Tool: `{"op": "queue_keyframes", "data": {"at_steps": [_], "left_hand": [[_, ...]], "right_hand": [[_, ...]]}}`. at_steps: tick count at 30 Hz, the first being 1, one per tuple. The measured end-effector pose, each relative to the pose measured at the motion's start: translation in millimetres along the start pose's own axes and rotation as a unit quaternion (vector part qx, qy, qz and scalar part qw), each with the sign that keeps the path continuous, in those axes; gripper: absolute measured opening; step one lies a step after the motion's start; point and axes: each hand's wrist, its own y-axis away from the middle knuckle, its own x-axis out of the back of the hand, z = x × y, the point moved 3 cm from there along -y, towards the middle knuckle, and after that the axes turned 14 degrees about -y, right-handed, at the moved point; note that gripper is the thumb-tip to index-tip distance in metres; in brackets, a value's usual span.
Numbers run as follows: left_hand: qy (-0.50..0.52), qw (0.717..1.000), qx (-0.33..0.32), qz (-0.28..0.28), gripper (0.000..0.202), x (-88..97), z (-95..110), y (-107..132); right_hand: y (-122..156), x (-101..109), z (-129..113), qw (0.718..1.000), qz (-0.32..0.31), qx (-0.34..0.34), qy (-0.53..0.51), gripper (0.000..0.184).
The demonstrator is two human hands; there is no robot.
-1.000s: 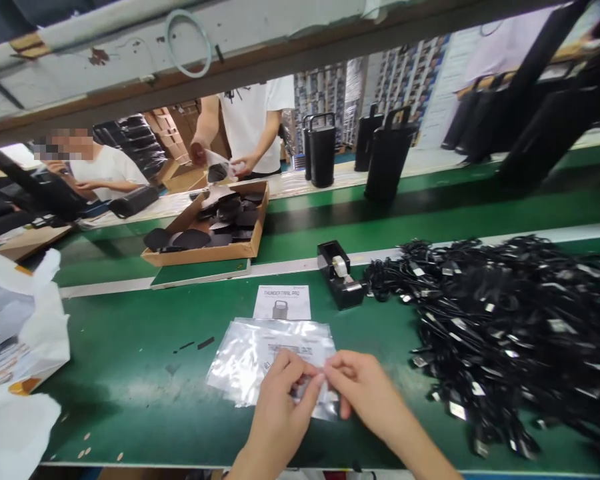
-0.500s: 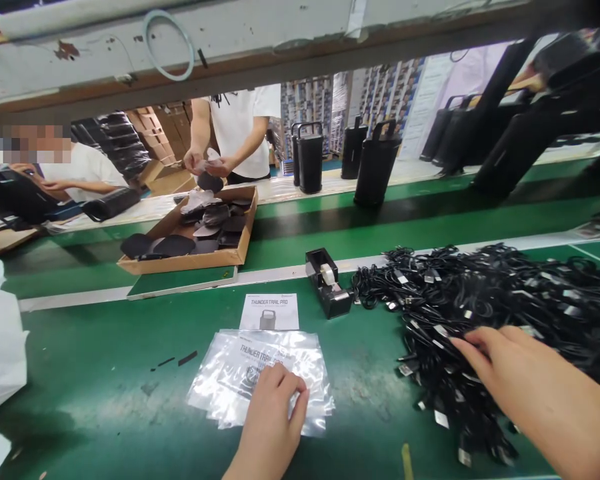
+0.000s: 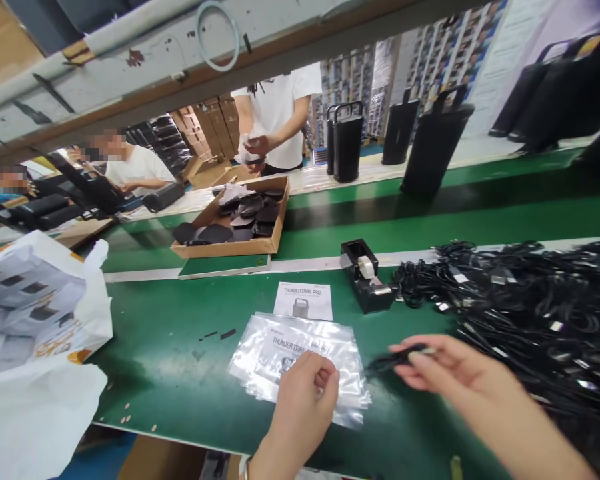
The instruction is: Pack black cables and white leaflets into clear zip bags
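Observation:
My right hand [image 3: 445, 370] is closed on a bundled black cable [image 3: 387, 361], raised just left of a big heap of similar cables [image 3: 525, 293]. My left hand [image 3: 307, 390] has its fingers curled and pinched at the clear plastic bags [image 3: 353, 393], which lie fanned in a stack on the green bench. Through the top bag shows a printed leaflet [image 3: 283, 343] headed THUNDER TRAIL. Just behind, partly under the bags, lies another leaflet [image 3: 305, 300] with a speaker drawing.
A black tape dispenser [image 3: 367, 277] stands behind the bags. Beyond it are a carton [image 3: 280, 230] of dark rounded pieces and upright black speakers [image 3: 347, 150]. At left, a white sack [image 3: 97, 313] holds printed papers. Co-workers [image 3: 280, 120] stand across; a beam [image 3: 180, 60] crosses above.
My right hand has come left, out of the cable heap, with a bundled cable in it. My left hand stays at the bags, its fingers more curled. The view has turned left.

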Motion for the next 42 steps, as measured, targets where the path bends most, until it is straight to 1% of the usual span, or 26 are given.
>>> {"op": "queue_keyframes", "data": {"at_steps": [2, 3, 5, 7, 9, 11, 13, 15, 18, 20, 22, 23, 24, 25, 26, 28, 29, 30, 31, 32, 34, 35, 37, 39, 40, 42], "left_hand": [[0.029, 0.999, 0.013, 0.008, 0.012, 0.0, -1.3, 1.1], [0.045, 0.999, 0.018, 0.014, 0.012, 0.1, -2.1, 1.7], [0.074, 0.996, 0.025, 0.033, 0.011, 0.8, -3.5, 3.3], [0.092, 0.994, 0.026, 0.055, 0.011, 1.8, -4.1, 5.1], [0.093, 0.993, 0.021, 0.075, 0.012, 2.4, -3.4, 6.9], [0.088, 0.993, 0.010, 0.082, 0.013, 1.8, -1.4, 8.8], [0.088, 0.993, -0.001, 0.082, 0.014, 0.3, 0.8, 10.9], [0.087, 0.992, -0.012, 0.087, 0.014, -0.8, 2.9, 13.2], [0.082, 0.991, -0.022, 0.104, 0.013, -1.1, 5.5, 16.0], [0.095, 0.989, -0.026, 0.113, 0.012, -1.2, 6.9, 17.0], [0.111, 0.986, -0.029, 0.121, 0.011, -1.6, 8.2, 17.3], [0.117, 0.985, -0.029, 0.125, 0.011, -1.7, 8.7, 17.2], [0.121, 0.984, -0.029, 0.128, 0.011, -1.6, 9.1, 16.9], [0.126, 0.983, -0.029, 0.131, 0.011, -1.1, 9.5, 16.4], [0.131, 0.982, -0.030, 0.134, 0.011, 0.2, 9.9, 15.5], [0.149, 0.979, -0.027, 0.138, 0.012, 5.9, 10.5, 12.7], [0.161, 0.977, -0.024, 0.140, 0.012, 10.5, 10.6, 10.5], [0.174, 0.974, -0.017, 0.142, 0.011, 16.3, 10.4, 8.0], [0.189, 0.971, -0.009, 0.144, 0.011, 23.4, 9.7, 5.2], [0.207, 0.967, 0.001, 0.147, 0.010, 31.3, 8.3, 2.3], [0.249, 0.955, 0.017, 0.158, 0.010, 48.4, 3.3, -3.3], [0.270, 0.948, 0.020, 0.167, 0.011, 56.9, -0.7, -5.7], [0.306, 0.932, 0.015, 0.193, 0.014, 71.7, -11.4, -9.9], [0.343, 0.916, 0.000, 0.210, 0.029, 80.6, -24.3, -13.9], [0.369, 0.907, -0.009, 0.200, 0.041, 81.9, -30.5, -16.3], [0.437, 0.888, -0.033, 0.138, 0.067, 79.0, -39.3, -22.1]], "right_hand": [[7.9, -31.4, 16.2, 0.989, -0.070, -0.068, -0.111, 0.040], [10.5, -41.7, 24.2, 0.980, -0.083, -0.098, -0.149, 0.043], [12.4, -49.8, 38.6, 0.971, -0.068, -0.130, -0.187, 0.050], [11.6, -46.6, 49.9, 0.972, -0.051, -0.138, -0.180, 0.054], [10.2, -39.2, 56.7, 0.984, -0.049, -0.120, -0.121, 0.052], [10.3, -34.1, 58.0, 0.995, -0.056, -0.071, -0.045, 0.045], [13.4, -33.9, 55.5, 0.999, -0.045, -0.021, -0.002, 0.038], [18.4, -36.9, 53.2, 1.000, 0.004, -0.016, 0.001, 0.035], [25.5, -45.5, 50.8, 0.995, 0.087, -0.045, 0.016, 0.036], [26.8, -52.5, 48.6, 0.992, 0.116, -0.033, 0.038, 0.037], [26.0, -57.9, 47.1, 0.989, 0.140, -0.005, 0.048, 0.036], [25.3, -60.5, 47.0, 0.989, 0.139, 0.003, 0.048, 0.035], [24.6, -63.5, 47.0, 0.991, 0.124, 0.007, 0.049, 0.035], [24.2, -67.0, 47.0, 0.995, 0.090, 0.002, 0.049, 0.035], [24.4, -71.2, 46.5, 0.998, 0.042, -0.013, 0.047, 0.036], [26.0, -80.2, 40.9, 0.995, -0.073, -0.050, 0.046, 0.046], [26.5, -84.7, 34.0, 0.989, -0.129, -0.052, 0.047, 0.051], [26.0, -88.8, 24.2, 0.981, -0.179, -0.040, 0.056, 0.051], [24.2, -92.9, 11.9, 0.971, -0.226, -0.017, 0.081, 0.046], [20.9, -97.0, -2.5, 0.957, -0.264, 0.017, 0.120, 0.038], [10.2, -105.3, -34.0, 0.917, -0.320, 0.082, 0.225, 0.020], [3.5, -109.7, -50.4, 0.894, -0.336, 0.108, 0.275, 0.018], [-9.3, -119.6, -83.3, 0.850, -0.365, 0.154, 0.346, 0.020], [-17.7, -129.7, -114.2, 0.814, -0.394, 0.189, 0.383, 0.023], [-19.6, -134.1, -128.2, 0.800, -0.409, 0.200, 0.391, 0.024], [-18.6, -140.4, -152.6, 0.782, -0.440, 0.210, 0.387, 0.026]]}}
